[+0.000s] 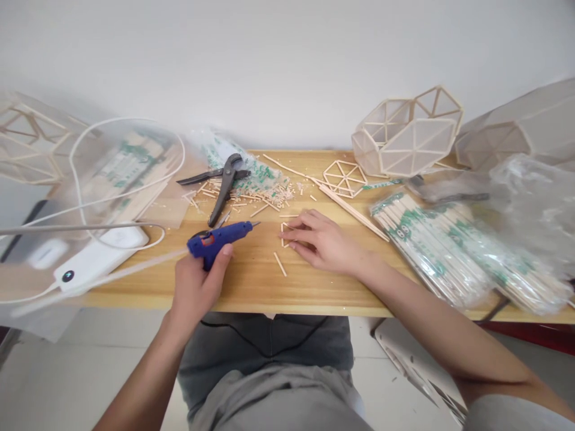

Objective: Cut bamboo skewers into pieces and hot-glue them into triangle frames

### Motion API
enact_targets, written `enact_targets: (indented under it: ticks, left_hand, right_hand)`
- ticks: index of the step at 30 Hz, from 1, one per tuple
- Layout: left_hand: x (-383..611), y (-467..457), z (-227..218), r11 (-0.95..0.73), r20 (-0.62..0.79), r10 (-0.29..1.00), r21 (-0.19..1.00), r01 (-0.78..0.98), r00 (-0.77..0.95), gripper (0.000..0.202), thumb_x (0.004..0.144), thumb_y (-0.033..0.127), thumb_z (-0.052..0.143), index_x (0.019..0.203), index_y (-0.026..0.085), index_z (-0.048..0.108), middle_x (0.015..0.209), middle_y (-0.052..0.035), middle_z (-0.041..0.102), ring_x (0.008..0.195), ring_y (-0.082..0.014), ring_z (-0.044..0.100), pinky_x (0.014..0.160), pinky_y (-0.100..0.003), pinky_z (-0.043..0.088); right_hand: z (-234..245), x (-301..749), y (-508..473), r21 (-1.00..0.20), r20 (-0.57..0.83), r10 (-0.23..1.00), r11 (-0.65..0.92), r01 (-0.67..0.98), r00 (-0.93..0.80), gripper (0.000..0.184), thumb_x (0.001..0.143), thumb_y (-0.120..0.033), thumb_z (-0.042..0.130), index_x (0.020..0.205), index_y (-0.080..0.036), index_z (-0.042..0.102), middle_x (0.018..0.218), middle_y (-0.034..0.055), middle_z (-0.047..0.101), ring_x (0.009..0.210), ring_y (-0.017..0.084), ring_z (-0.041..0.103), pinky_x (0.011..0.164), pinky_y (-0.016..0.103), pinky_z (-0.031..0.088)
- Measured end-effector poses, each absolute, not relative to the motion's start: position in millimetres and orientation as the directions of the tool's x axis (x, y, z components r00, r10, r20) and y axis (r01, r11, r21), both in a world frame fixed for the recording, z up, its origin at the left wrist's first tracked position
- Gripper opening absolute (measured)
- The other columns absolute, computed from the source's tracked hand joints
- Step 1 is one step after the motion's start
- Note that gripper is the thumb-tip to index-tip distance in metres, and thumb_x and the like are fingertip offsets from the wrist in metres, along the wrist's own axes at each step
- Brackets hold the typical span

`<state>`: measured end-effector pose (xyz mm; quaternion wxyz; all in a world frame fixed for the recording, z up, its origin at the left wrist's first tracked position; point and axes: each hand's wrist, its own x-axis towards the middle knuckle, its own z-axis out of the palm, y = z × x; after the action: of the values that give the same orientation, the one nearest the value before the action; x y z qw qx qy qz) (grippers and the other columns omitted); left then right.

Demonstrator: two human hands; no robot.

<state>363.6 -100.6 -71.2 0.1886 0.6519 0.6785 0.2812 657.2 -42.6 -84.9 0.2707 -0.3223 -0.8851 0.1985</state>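
Note:
My left hand (pixel 197 284) is closed around the handle of a blue hot glue gun (pixel 220 240), whose metal nozzle points right above the table. A long translucent glue stick (pixel 144 265) runs out of its back end. Over the middle of the wooden table, my right hand (pixel 317 240) has its fingers bent down onto short wooden sticks (pixel 283 234), with fingertips pressed near one of them. Another short stick (pixel 280 264) lies loose just in front of that hand. Part of the stick group is hidden beneath the fingers.
Black pliers (pixel 227 185) rest among cut stick scraps (pixel 269 194). A flat hexagonal stick frame (pixel 345 178) and a panelled polyhedron model (pixel 406 134) are at the back right. Bagged sticks (pixel 426 248) lie right; a white power bank (pixel 103 254) and cables lie left.

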Motion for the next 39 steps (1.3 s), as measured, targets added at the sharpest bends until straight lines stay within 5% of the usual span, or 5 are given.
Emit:
enact_targets:
  ticks: [10, 21, 27, 39]
  left_hand:
    - [403, -19, -29, -0.023, 0.088, 0.996, 0.492, 0.87, -0.023, 0.069, 0.096, 0.074, 0.036, 0.071, 0.02, 0.069, 0.07, -0.0122, 0.072, 0.075, -0.0297, 0.071, 0.07, -0.037, 0.049]
    - [391, 72, -34, 0.06, 0.046, 0.99, 0.707, 0.705, -0.131, 0.057, 0.091, 0.07, 0.054, 0.075, 0.017, 0.068, 0.071, -0.0069, 0.072, 0.058, -0.0198, 0.065, 0.063, -0.031, 0.05]
    - [357, 70, -38, 0.118, 0.074, 0.98, 0.519, 0.846, -0.183, 0.059, 0.088, 0.072, 0.055, 0.06, 0.021, 0.059, 0.056, -0.0047, 0.059, 0.059, -0.0215, 0.06, 0.062, -0.032, 0.043]
    - [352, 60, -57, 0.136, 0.094, 0.981, 0.301, 0.944, -0.171, 0.057, 0.097, 0.067, 0.041, 0.083, 0.021, 0.071, 0.088, -0.0156, 0.076, 0.086, -0.0325, 0.068, 0.075, -0.039, 0.045]
  right_hand:
    - [-83, 657, -44, -0.505, 0.349, 0.673, 0.721, 0.474, -0.652, 0.025, 0.1, -0.021, 0.061, 0.121, -0.022, 0.076, 0.115, 0.0115, 0.071, 0.106, 0.027, 0.063, 0.095, 0.049, 0.056]
    - [-85, 657, -44, -0.506, 0.343, 0.666, 0.725, 0.467, -0.663, 0.029, 0.099, -0.017, 0.062, 0.125, -0.024, 0.073, 0.118, 0.0103, 0.071, 0.108, 0.027, 0.062, 0.097, 0.049, 0.055]
    - [-83, 656, -44, -0.508, 0.329, 0.676, 0.715, 0.48, -0.659, 0.027, 0.099, -0.019, 0.062, 0.123, -0.025, 0.074, 0.117, 0.0104, 0.071, 0.107, 0.027, 0.062, 0.096, 0.049, 0.055]
    - [-82, 657, -45, -0.52, 0.307, 0.684, 0.703, 0.485, -0.662, 0.031, 0.1, -0.019, 0.06, 0.128, -0.027, 0.071, 0.12, 0.0113, 0.07, 0.112, 0.028, 0.063, 0.096, 0.05, 0.056]
